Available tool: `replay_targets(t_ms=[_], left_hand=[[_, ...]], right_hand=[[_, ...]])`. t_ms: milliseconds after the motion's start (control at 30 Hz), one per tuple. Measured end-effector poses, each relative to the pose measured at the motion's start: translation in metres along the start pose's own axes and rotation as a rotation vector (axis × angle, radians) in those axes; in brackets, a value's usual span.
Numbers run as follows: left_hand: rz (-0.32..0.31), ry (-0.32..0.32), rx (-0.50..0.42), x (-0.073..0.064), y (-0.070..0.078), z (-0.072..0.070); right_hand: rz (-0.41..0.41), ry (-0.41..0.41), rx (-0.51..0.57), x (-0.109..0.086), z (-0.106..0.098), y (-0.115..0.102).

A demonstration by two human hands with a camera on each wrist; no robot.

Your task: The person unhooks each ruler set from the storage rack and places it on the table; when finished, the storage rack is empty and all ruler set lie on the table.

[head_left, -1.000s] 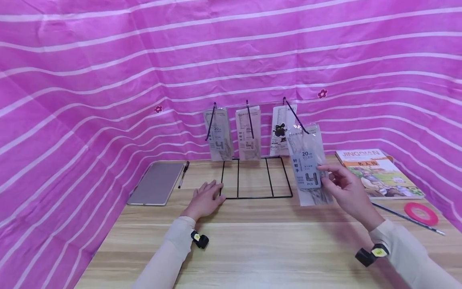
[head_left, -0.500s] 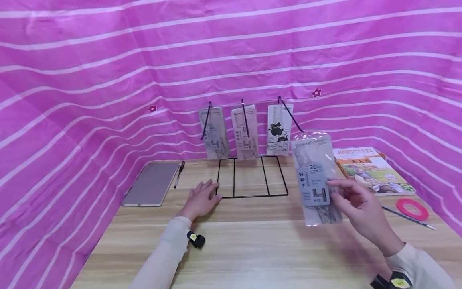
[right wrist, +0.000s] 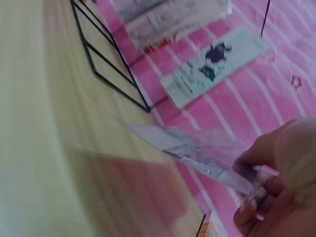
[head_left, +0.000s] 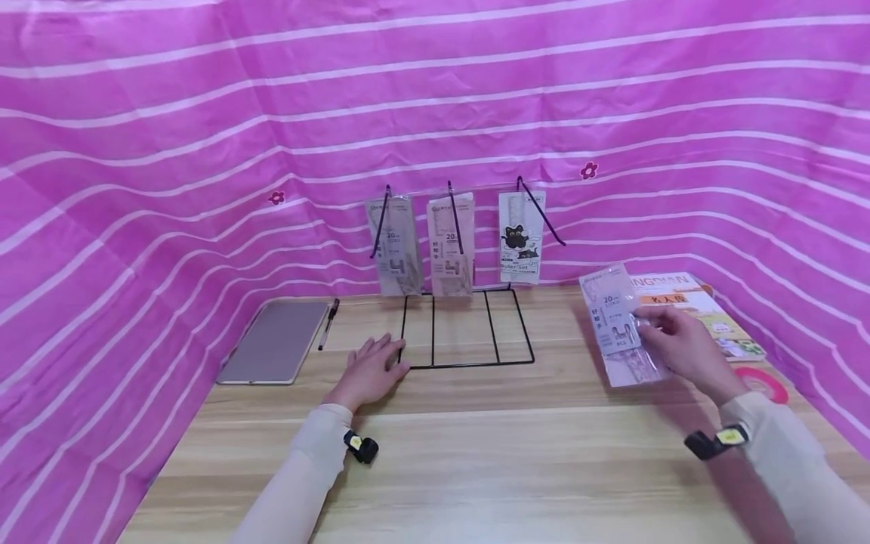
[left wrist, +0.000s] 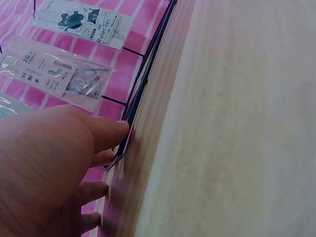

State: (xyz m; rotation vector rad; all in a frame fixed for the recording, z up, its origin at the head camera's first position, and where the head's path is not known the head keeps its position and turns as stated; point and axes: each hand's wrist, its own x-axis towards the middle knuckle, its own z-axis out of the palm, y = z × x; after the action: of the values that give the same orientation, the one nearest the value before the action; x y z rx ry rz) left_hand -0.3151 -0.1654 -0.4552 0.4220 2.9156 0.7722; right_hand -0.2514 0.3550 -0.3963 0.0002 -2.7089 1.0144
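My right hand (head_left: 683, 347) pinches the right edge of a clear-wrapped ruler set packet (head_left: 612, 321) printed "20 cm" and "4 PCS". The packet is above the right side of the table, overlapping a book in the head view; it appears edge-on in the right wrist view. My left hand (head_left: 370, 374) rests at the front left corner of the black wire display rack (head_left: 482, 365), its thumb and fingers touching the base wire. On the rack's hooks hang a grey ruler packet (head_left: 397, 261), a pink ruler packet (head_left: 448, 264) and a white cat-printed ruler packet (head_left: 522, 261).
A grey tablet-like slab (head_left: 272, 344) and a black pen (head_left: 329, 325) lie at the left. At the right are a picture-covered book (head_left: 720, 325) and a pink ring (head_left: 775, 385), partly behind the right arm. Pink striped cloth (head_left: 435, 91) surrounds the table.
My right hand has drawn the ruler packet off the right hook's tip, first toward me, then rightward toward the book. My left hand stays on the rack's corner; the head view has shifted slightly.
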Motion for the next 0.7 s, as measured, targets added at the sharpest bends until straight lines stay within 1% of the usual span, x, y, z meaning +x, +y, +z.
replay_targets(t_ms=[67,167,267,400,500,567,700], left_hand=[[0.001,-0.002,0.003,0.001,0.001,0.000],[0.003,0.000,0.006,0.001,0.002,0.001],[0.009,-0.001,0.002,0.001,0.003,0.003],[0.010,-0.002,-0.008,0.002,0.003,0.006],[0.003,0.000,-0.011,0.002,0.002,0.007],[0.001,0.001,-0.009,0.002,0.002,0.005],[-0.005,0.002,0.003,0.002,0.000,0.002]], right_hand=[[0.015,-0.040,-0.043,0.015,0.002,0.007],[0.029,-0.095,-0.071,0.033,0.007,0.018],[0.026,-0.114,-0.096,0.045,0.012,0.030],[0.049,-0.132,-0.109,0.055,0.015,0.039],[0.047,-0.159,-0.124,0.060,0.016,0.040],[0.056,-0.199,-0.133,0.062,0.015,0.040],[0.062,-0.271,-0.198,0.066,0.018,0.043]])
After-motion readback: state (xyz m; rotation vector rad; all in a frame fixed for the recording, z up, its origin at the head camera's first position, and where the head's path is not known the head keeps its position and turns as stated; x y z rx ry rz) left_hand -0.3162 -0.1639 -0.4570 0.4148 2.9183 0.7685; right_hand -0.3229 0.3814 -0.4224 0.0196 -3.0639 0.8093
